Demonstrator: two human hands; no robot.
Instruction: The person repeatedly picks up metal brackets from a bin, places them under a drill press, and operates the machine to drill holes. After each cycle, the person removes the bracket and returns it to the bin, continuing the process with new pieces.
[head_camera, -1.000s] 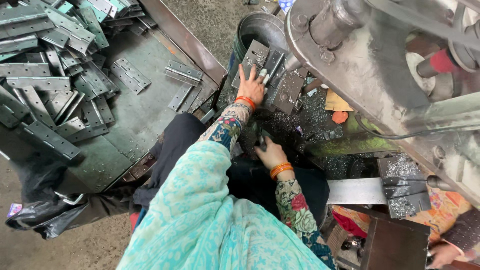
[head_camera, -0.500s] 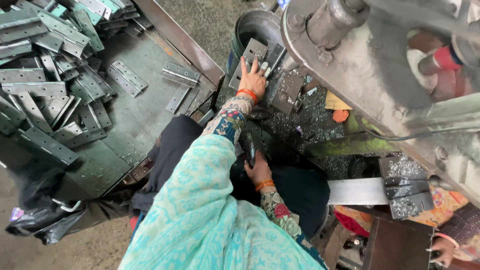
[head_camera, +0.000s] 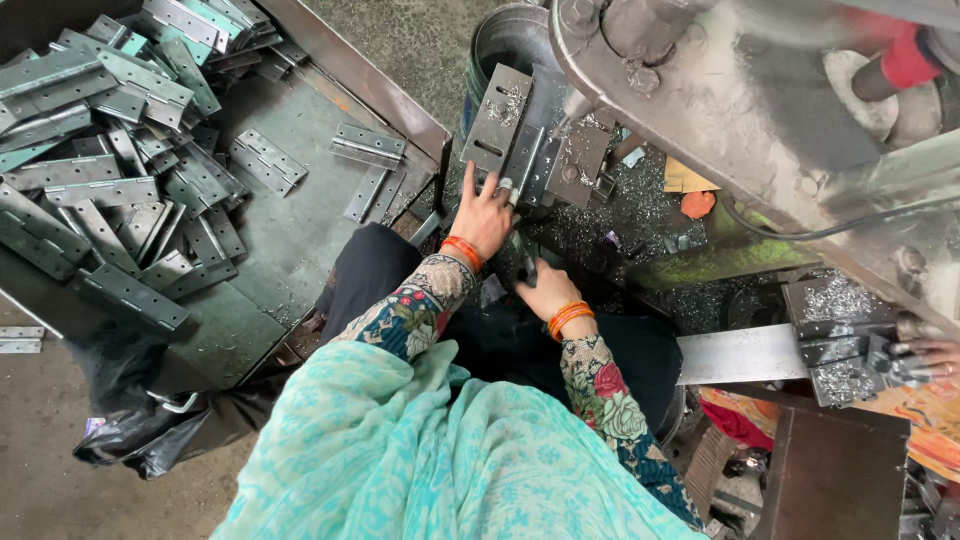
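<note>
My left hand (head_camera: 485, 212) lies with its fingers spread on grey slotted metal plates (head_camera: 498, 118) that lean under a large grey machine (head_camera: 700, 90). A finger touches the narrow middle plate (head_camera: 527, 160). Just below and to the right, my right hand (head_camera: 548, 292) is closed around a small dark metal piece (head_camera: 526, 266) over my dark lap. What that piece is cannot be made out. Both wrists wear orange bangles, and the sleeves are flowered.
A metal tray (head_camera: 290, 240) at left holds a heap of several grey hinges (head_camera: 110, 150). A round drum (head_camera: 500, 45) stands behind the plates. Metal shavings (head_camera: 640, 215) cover the machine bed. Another person's hand (head_camera: 925, 352) rests by a block at the right edge.
My right hand has come up a little, closer to my left hand. My left hand stays on the plates. The view has shifted slightly.
</note>
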